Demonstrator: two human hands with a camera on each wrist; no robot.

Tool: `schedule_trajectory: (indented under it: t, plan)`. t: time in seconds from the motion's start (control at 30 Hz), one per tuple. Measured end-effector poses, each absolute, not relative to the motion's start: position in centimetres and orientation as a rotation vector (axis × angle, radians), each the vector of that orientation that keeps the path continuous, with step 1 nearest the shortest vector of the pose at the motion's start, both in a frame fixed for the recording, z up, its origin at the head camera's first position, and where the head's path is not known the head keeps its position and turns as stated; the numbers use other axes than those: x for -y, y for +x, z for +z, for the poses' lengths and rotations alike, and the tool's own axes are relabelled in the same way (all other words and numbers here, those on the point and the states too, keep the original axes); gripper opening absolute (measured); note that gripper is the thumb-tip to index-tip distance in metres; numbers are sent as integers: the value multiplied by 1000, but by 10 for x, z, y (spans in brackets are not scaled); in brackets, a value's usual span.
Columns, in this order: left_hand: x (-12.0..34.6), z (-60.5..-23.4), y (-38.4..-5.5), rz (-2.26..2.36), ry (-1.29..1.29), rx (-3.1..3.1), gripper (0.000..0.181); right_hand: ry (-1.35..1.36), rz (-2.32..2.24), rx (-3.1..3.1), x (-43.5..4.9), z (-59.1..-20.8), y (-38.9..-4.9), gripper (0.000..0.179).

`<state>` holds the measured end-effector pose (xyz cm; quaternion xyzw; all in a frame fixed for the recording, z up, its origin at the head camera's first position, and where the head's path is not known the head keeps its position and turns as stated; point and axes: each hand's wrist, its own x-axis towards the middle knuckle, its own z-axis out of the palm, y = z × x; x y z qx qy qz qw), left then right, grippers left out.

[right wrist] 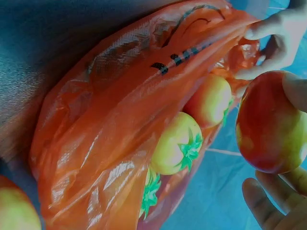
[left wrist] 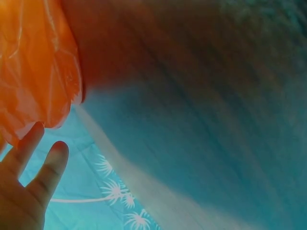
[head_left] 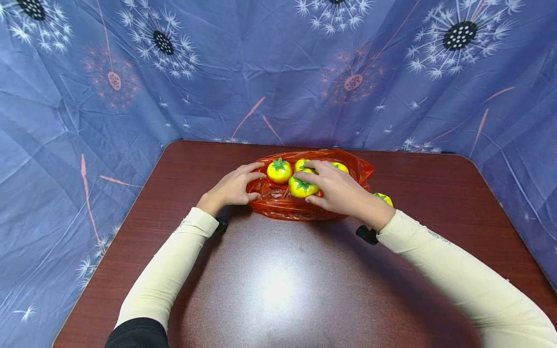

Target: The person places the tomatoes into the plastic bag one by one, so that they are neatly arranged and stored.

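A red plastic bag [head_left: 278,209] lies on the table with its mouth spread wide. My right hand [head_left: 337,188] holds a yellow tomato [head_left: 300,187] with a green leafy top over the bag, fingers and thumb around its sides. In the right wrist view this held tomato [right wrist: 268,129] is apart from those in the bag. At the bag's left end, my left hand [head_left: 232,186] touches the rim with thumb and fingers spread apart. Inside the bag sit another tomato [head_left: 280,170] and several more, partly hidden by my right hand.
One more tomato [head_left: 383,197] lies outside the bag, partly behind my right wrist. The brown table [head_left: 278,261] has a bright glare near its middle. Blue cloth [head_left: 261,72] with dandelion prints hangs around the back and sides.
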<state>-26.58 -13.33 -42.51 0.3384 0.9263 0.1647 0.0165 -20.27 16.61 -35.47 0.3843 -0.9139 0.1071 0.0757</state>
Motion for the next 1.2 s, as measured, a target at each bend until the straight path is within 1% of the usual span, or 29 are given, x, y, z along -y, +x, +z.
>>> schedule_trajectory:
  t: [0.6, 0.8, 1.2]
  plan:
    - [133, -424, -264, 504, 1053, -2875, 57, 1104, 279, 2843, -144, -375, -231, 58]
    - [135, -425, -263, 498, 1053, -2889, 56, 1085, 311, 2853, -142, -379, -235, 58]
    - [131, -423, -263, 449, 1036, -2890, 56, 1089, 182, 2824, -140, -393, -238, 55]
